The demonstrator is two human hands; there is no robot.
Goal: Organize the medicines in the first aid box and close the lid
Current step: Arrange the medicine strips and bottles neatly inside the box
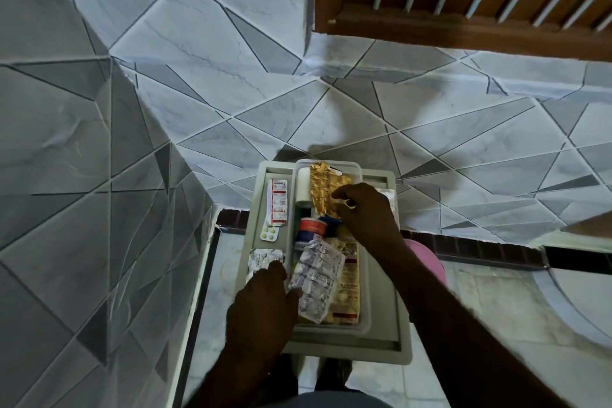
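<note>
Medicine strip (277, 202) carries red print, too blurred to read.

Print on red-and-white blister strip (277, 201) too small to be read. Silver strip (265, 257) partly covered by left hand (261, 305); pink object (430, 258) mostly hidden by right forearm (397, 268).

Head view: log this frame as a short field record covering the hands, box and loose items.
surface: grey rimmed plastic tray
box: clear plastic first aid box, open, no lid on it
right hand: fingers pinch crumpled gold foil blister strip inside the box
left hand: fingers rest on silver blister strip on the tray
loose on tray: red-and-white blister strip
</note>
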